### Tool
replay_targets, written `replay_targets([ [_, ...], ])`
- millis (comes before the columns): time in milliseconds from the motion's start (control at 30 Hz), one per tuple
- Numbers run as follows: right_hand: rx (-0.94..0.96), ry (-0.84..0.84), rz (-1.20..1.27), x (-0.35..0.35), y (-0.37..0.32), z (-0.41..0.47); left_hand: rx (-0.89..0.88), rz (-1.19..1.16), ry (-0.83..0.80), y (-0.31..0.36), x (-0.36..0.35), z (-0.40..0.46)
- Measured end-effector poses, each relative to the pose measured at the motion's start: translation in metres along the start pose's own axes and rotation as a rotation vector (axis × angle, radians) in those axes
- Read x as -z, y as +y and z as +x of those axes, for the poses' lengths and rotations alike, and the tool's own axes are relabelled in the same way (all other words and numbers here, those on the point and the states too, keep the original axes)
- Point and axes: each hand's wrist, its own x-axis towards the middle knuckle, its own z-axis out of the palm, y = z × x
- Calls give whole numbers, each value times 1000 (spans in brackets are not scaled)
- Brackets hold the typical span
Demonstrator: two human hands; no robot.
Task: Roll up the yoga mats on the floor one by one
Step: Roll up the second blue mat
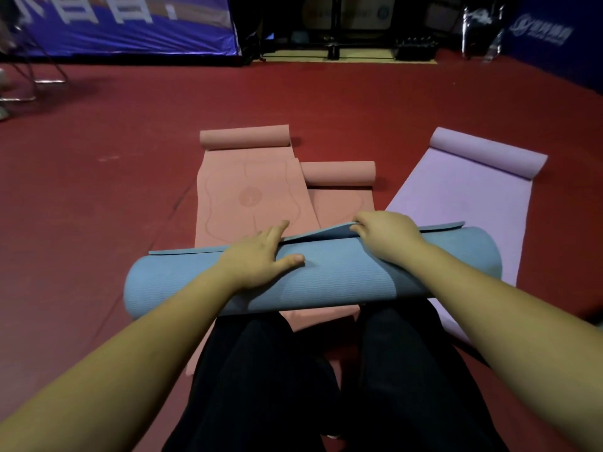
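A blue yoga mat (329, 272) lies rolled into a thick cylinder across the front, just beyond my knees, with its loose end flap on top. My left hand (261, 259) presses flat on the roll, fingers spread over its top. My right hand (385, 236) grips the flap's edge on the roll. Beyond lie two pink mats, a left pink mat (244, 190) and a right pink mat (339, 197), both spread with curled far ends. A purple mat (463, 197) lies spread at the right, its far end curled.
The red floor (98, 190) spreads all around. Blue banners (124, 24) stand at the back left and far right. Dark equipment and a stand (336, 34) sit at the back centre. Chair legs (32, 79) show at the left edge.
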Motion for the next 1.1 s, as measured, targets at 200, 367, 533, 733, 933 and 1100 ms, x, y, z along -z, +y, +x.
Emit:
replay_targets([
  [200,49,-39,108,-11,-1,-22,64,22,43,-6,-3,9],
  [367,37,68,2,-25,-11,-32,88,109,60,2,0,17],
  [533,18,118,30,-29,-9,-32,97,38,-19,61,15,49],
  [733,-15,291,263,-34,-3,-39,132,-118,-215,97,0,71],
  [933,-377,256,1078,-47,-40,-110,205,-109,-236,87,1,83],
  [1100,-1119,-141,1952,-63,-54,-105,235,-132,-270,82,5,85],
])
